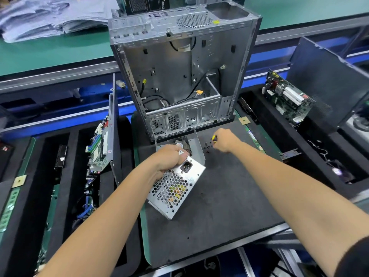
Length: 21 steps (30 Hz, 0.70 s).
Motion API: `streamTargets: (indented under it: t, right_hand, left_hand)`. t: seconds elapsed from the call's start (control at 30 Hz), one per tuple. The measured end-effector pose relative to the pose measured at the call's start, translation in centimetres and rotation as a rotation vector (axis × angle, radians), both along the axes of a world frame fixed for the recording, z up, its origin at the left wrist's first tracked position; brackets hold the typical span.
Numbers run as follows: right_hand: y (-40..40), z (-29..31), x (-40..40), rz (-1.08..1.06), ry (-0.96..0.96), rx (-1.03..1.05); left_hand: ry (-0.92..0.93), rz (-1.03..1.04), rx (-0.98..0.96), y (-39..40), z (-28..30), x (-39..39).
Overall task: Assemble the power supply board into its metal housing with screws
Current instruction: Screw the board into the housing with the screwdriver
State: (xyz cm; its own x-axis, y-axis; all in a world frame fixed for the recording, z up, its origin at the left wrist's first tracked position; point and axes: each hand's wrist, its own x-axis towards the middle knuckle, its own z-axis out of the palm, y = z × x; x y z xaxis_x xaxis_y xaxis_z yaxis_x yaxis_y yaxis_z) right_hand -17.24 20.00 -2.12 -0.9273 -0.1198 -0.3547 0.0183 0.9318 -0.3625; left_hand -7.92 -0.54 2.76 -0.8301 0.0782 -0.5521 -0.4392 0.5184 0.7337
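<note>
While the left hand (169,158) grips the metal housing (177,184) | right hand (224,142) holds a yellow screwdriver (214,138) | screws (207,145) lie between the hands, touching the right one.

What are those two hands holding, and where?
The left hand grips the metal housing at its top edge, by the socket. The right hand holds a yellow-handled tool above the screws.
</note>
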Motion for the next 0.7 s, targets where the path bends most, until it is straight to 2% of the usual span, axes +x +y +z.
streamTargets:
  t: [0.23,0.47,0.7]
  right_hand:
    - [-2.1,-2.2,-0.2,0.058,-0.022,0.105]
    - [-2.4,-2.8,-0.1,0.069,0.040,0.145]
    - [-1.8,-1.5,0.0,0.023,-0.020,-0.008]
  left_hand:
    - [0.008,0.032,0.028,0.0,-0.4,-0.3]
    - [0.057,0.026,0.002,0.2,-0.4,-0.3]
    - [0.076,-0.008,-0.045,0.5,0.3,0.1]
